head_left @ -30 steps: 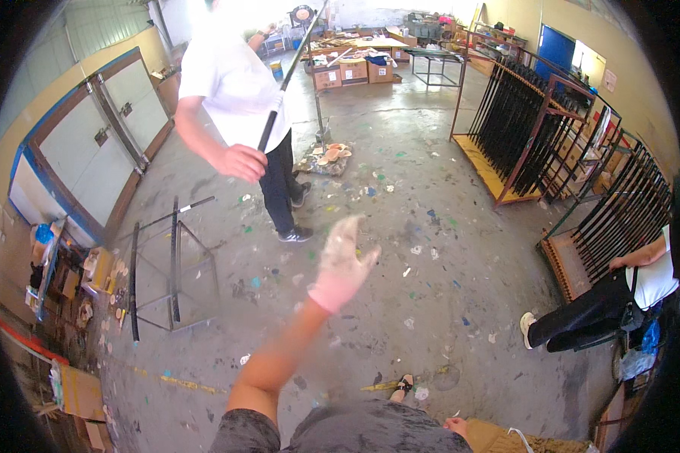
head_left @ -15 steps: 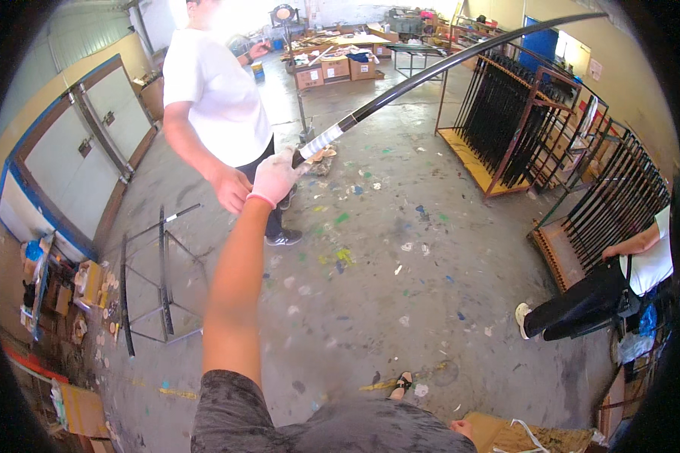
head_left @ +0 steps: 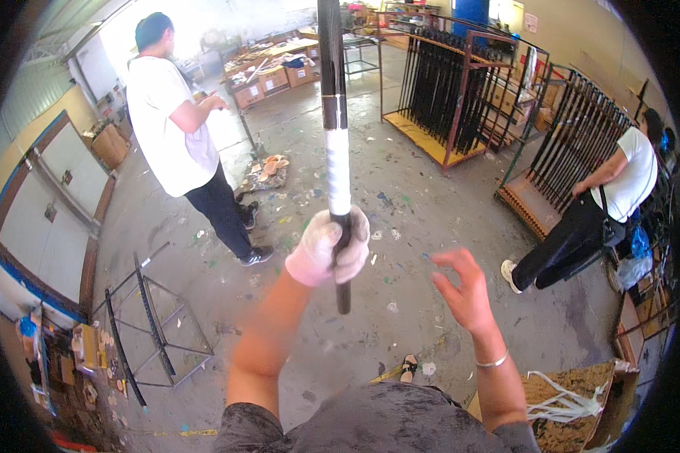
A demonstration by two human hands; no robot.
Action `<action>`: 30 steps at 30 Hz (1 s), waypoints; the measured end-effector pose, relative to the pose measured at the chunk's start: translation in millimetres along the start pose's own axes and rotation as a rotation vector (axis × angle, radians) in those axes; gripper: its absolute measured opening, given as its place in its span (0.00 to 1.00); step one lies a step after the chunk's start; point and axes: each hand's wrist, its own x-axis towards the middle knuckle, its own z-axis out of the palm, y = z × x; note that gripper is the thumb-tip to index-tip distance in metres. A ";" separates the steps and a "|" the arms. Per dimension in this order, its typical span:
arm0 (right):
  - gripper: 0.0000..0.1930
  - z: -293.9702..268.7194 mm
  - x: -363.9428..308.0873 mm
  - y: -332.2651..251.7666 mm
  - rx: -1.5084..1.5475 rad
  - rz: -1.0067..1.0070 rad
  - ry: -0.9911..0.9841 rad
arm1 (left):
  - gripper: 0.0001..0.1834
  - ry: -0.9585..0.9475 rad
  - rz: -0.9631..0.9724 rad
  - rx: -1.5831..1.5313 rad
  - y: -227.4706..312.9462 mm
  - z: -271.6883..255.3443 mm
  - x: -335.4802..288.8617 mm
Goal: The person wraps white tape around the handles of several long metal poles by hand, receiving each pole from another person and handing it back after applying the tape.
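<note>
In front of me my left hand, in a white glove, is closed round the lower part of a long black pole. The pole stands nearly upright in the picture and runs out of the top edge; its short bottom end sticks out below my fist. Just above the glove, a white wrapped band covers part of it. My bare right hand, with a bracelet on the wrist, is raised to the right of the pole. Its fingers are apart and curved, touching nothing.
Ahead on the left stands a person in a white shirt. Racks of black poles stand at the right, where another person works. A low metal frame is at the left. Cardboard lies near my right side.
The pole has swung from slanting up rightward to nearly upright. My left hand has come right and lower, away from the person's hand. My right hand has risen from the lower edge.
</note>
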 end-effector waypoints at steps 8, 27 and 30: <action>0.09 -4.4 81.8 -120.3 0.296 -0.228 0.000 | 0.28 0.011 -0.004 -0.136 -47.0 33.6 -1.4; 0.21 -64.1 31.0 -70.8 0.518 0.155 -0.023 | 0.07 0.293 -0.069 0.207 -72.9 71.7 18.4; 0.20 -61.5 31.4 -64.9 0.522 0.048 -0.038 | 0.08 0.331 -0.084 0.257 -79.8 75.6 21.2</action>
